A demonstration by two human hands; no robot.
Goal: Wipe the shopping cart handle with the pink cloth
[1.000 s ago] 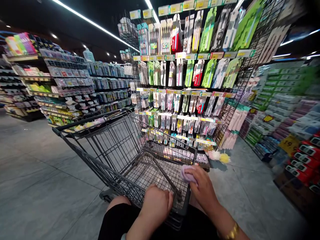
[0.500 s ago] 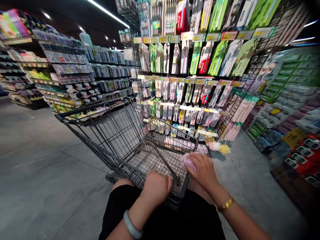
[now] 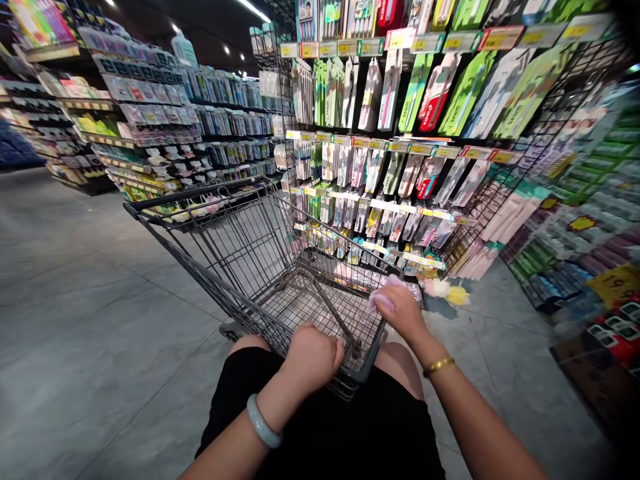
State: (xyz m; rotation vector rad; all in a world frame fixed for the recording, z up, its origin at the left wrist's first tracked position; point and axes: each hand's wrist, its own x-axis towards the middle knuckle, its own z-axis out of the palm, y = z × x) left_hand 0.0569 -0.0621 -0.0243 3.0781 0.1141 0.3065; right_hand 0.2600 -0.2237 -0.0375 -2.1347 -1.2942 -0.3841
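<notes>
A dark grey wire shopping cart stands right in front of my knees, its basket bare down to the wire floor. My left hand is closed around the near rim of the cart, a pale bangle on that wrist. A lilac-pink cloth is bunched in my right hand, which is closed on it at the cart's right-hand rim. Part of the cloth sticks out past the fingers. The fingers' undersides and the rim beneath both hands are hidden.
Behind the cart rises a rack of packaged toothbrushes with price strips. More stocked shelves stand at the left. Green packs and a dark box of red goods line the right. Fluffy yellow and white items lie low by the rack.
My right hand has shifted slightly up along the cart's rim with the cloth, its fingers now more tightly curled. The left hand keeps its grip. The view has tilted down and moved closer to the rack.
</notes>
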